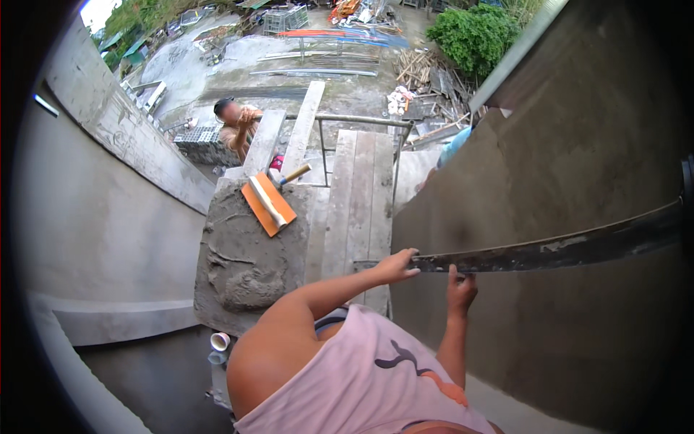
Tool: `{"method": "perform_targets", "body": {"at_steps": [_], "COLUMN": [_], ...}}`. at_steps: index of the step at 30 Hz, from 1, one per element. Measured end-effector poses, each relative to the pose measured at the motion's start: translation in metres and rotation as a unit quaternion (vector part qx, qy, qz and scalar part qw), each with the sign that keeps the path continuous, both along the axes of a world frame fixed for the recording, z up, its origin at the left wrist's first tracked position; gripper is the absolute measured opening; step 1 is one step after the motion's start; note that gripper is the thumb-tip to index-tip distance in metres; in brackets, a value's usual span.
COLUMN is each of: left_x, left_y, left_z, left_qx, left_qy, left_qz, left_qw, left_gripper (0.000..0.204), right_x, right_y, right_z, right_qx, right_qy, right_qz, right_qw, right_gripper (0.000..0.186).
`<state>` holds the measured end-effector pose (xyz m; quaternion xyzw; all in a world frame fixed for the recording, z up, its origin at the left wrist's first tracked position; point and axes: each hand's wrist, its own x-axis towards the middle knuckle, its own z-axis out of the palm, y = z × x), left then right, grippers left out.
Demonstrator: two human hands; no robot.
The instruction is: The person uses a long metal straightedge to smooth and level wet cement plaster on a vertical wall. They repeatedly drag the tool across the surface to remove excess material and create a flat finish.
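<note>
A long dark straightedge (542,252), spattered with mortar, lies along the grey plastered wall (578,340) on my right. My left hand (396,266) grips it by its left end, thumb and fingers closed around the bar. Just to the right, my right hand (461,289) holds its lower edge from below, a finger pointing up against the bar. To my left, wet mortar (249,271) covers a board. On its far part rests an orange plastering float (264,217) with a pale handle; beside that, a trowel (295,173) shows its wooden handle.
Wooden planks (354,195) and a metal scaffold frame (361,118) stand ahead. Beyond the boards a person (235,130) reaches up to a plank. Another person's blue clothing (455,147) shows past the wall edge. Two cups (219,341) sit beside the mortar board. Scrap wood lies below.
</note>
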<state>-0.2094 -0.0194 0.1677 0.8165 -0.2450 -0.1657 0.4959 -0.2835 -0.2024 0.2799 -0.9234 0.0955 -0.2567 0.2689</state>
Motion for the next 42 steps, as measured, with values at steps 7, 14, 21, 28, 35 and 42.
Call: {"method": "perform_targets", "body": {"at_steps": [7, 14, 21, 28, 35, 42], "left_x": [-0.001, 0.009, 0.003, 0.011, 0.058, 0.12], "left_y": [0.003, 0.022, 0.073, 0.151, 0.176, 0.154], "left_z": [0.017, 0.004, -0.023, -0.09, -0.07, -0.058], "left_qx": [-0.049, -0.083, -0.06, -0.074, -0.042, -0.073], "left_qy": [0.016, 0.034, 0.085, -0.001, 0.036, 0.022], "left_qz": [0.021, 0.026, 0.1, 0.184, 0.254, 0.242], "left_qw": [0.998, 0.996, 0.99, 0.98, 0.966, 0.967], "left_gripper": [0.065, 0.064, 0.065, 0.071, 0.064, 0.063], "right_x": [0.012, 0.025, 0.045, 0.097, 0.146, 0.141], "right_y": [0.015, 0.041, 0.071, 0.052, 0.021, 0.013], "right_z": [0.002, 0.009, 0.01, 0.002, -0.008, -0.047], "right_qx": [0.005, 0.006, -0.011, 0.011, 0.019, 0.022], "right_qy": [-0.027, 0.021, 0.041, -0.051, -0.025, -0.017], "right_qz": [0.025, -0.009, -0.039, -0.058, -0.133, -0.156], "right_qw": [0.999, 1.0, 0.998, 0.997, 0.991, 0.987], "right_gripper": [0.028, 0.032, 0.034, 0.036, 0.042, 0.043]}}
